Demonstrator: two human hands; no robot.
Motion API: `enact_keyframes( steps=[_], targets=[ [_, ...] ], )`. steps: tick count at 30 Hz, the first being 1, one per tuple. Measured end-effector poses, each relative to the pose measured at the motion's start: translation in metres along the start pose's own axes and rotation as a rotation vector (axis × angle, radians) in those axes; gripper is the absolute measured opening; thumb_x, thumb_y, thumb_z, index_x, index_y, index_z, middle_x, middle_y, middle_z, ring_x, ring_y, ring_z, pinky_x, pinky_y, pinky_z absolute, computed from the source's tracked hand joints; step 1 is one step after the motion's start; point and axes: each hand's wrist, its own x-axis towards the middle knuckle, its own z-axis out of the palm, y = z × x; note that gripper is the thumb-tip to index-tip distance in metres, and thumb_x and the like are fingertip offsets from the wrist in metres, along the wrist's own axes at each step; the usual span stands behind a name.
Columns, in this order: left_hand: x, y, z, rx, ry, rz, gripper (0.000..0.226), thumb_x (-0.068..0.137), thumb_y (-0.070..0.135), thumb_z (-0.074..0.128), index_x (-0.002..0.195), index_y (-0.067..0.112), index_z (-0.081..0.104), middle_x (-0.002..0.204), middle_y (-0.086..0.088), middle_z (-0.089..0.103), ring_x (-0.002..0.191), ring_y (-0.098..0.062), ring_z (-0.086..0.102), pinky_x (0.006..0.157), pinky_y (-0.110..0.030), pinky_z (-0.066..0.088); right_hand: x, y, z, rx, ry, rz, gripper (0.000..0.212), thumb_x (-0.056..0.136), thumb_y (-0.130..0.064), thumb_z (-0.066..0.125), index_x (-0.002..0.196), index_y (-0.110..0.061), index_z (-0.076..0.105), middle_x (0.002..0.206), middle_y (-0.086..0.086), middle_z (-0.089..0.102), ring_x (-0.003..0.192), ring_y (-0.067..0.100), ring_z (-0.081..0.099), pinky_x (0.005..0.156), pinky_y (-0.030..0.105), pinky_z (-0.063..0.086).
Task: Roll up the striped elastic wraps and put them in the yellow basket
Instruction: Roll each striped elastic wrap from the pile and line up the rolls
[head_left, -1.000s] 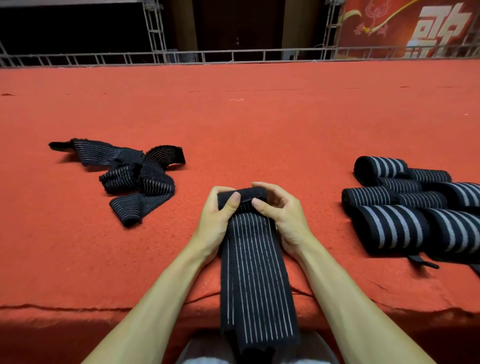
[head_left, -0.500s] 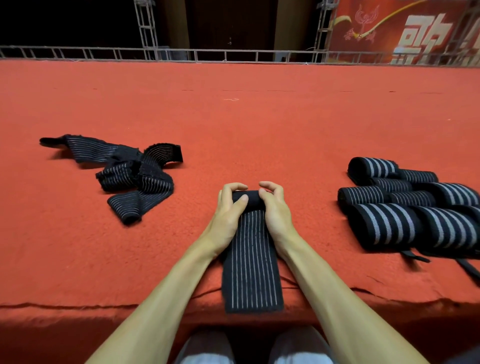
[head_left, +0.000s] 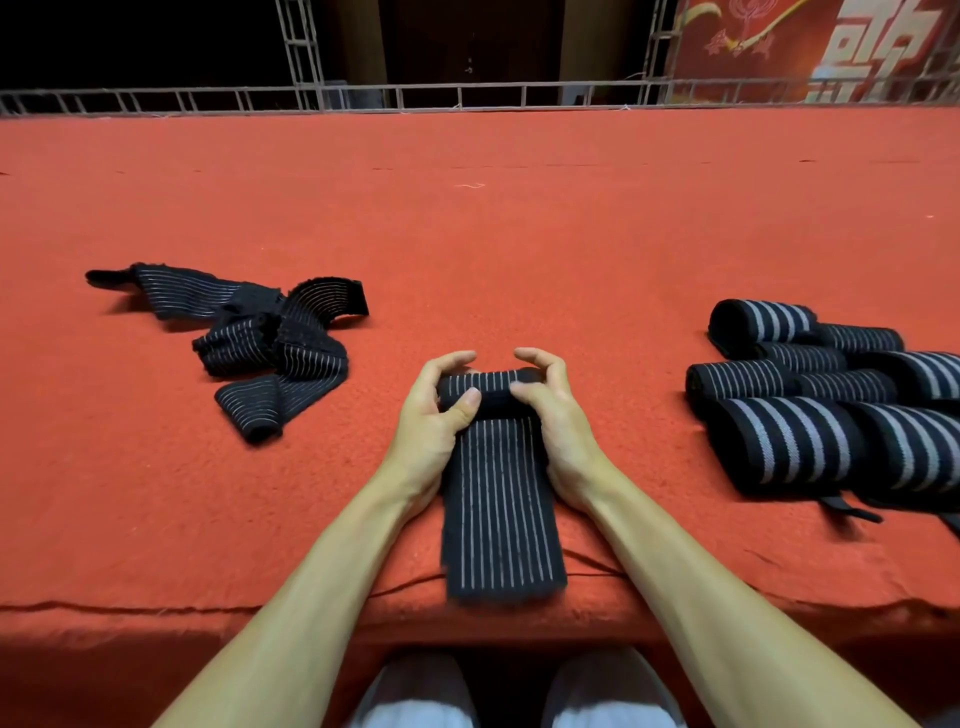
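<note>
A black wrap with thin white stripes (head_left: 498, 499) lies lengthwise in front of me, its far end wound into a small roll (head_left: 488, 387). My left hand (head_left: 434, 415) grips the roll's left end, thumb on top. My right hand (head_left: 550, 410) grips the right end the same way. The flat tail reaches the near edge of the red surface. A loose tangle of unrolled wraps (head_left: 260, 343) lies to the left. Several rolled wraps (head_left: 831, 400) are stacked at the right. No yellow basket is in view.
The red felt surface (head_left: 467, 234) stretches far ahead to a metal truss rail (head_left: 467, 98). Its near edge (head_left: 156, 608) runs just below the wrap's tail. My knees in light trousers (head_left: 415, 696) show beneath it.
The roll has grown thicker and the flat tail shorter, its end pulled up from over the edge onto the surface. Both hands stay at the roll.
</note>
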Motion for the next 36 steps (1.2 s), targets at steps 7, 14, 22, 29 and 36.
enact_keyframes(
  steps=[7, 14, 22, 29, 36],
  targets=[
    [-0.004, 0.005, 0.0, 0.032, -0.047, 0.149, 0.056, 0.076, -0.002, 0.064, 0.123, 0.026, 0.054, 0.108, 0.003, 0.062, 0.1, -0.01, 0.057, 0.089, -0.025, 0.046, 0.0, 0.002, 0.0, -0.271, 0.034, 0.016, 0.064, 0.074, -0.084, 0.042, 0.11, -0.033, 0.054, 0.111, -0.005, 0.065, 0.105, 0.015, 0.062, 0.095, 0.039, 0.048],
    [-0.005, 0.008, 0.002, 0.1, -0.067, 0.119, 0.057, 0.075, 0.005, 0.063, 0.125, 0.029, 0.051, 0.114, -0.002, 0.058, 0.102, -0.009, 0.056, 0.091, -0.021, 0.046, -0.004, -0.006, -0.001, -0.103, 0.059, 0.035, 0.02, 0.098, -0.033, 0.053, 0.107, -0.016, 0.055, 0.098, -0.002, 0.063, 0.085, 0.007, 0.061, 0.077, 0.024, 0.049],
    [-0.005, 0.007, 0.009, 0.097, -0.152, -0.045, 0.055, 0.077, 0.048, 0.063, 0.126, 0.032, 0.048, 0.102, 0.003, 0.059, 0.089, -0.004, 0.058, 0.082, -0.02, 0.046, -0.005, -0.005, -0.007, 0.327, 0.035, 0.09, 0.038, 0.062, -0.011, 0.049, 0.099, -0.018, 0.053, 0.095, 0.006, 0.053, 0.083, 0.019, 0.052, 0.077, 0.037, 0.044],
    [-0.002, 0.007, 0.012, 0.191, -0.098, -0.128, 0.043, 0.081, 0.061, 0.058, 0.113, 0.033, 0.052, 0.105, 0.008, 0.063, 0.089, 0.005, 0.06, 0.081, -0.019, 0.044, -0.006, -0.001, -0.009, 0.258, 0.006, -0.059, 0.044, 0.058, -0.006, 0.041, 0.1, -0.016, 0.049, 0.091, -0.002, 0.055, 0.081, 0.012, 0.049, 0.073, 0.025, 0.045],
    [-0.007, 0.008, 0.005, 0.035, -0.069, 0.004, 0.031, 0.079, 0.02, 0.068, 0.107, 0.016, 0.056, 0.095, -0.003, 0.061, 0.084, -0.007, 0.058, 0.074, -0.019, 0.049, -0.005, 0.001, -0.007, 0.303, -0.067, 0.001, 0.032, 0.073, -0.02, 0.049, 0.105, -0.02, 0.054, 0.091, 0.006, 0.054, 0.08, 0.018, 0.053, 0.07, 0.035, 0.047]
  ],
)
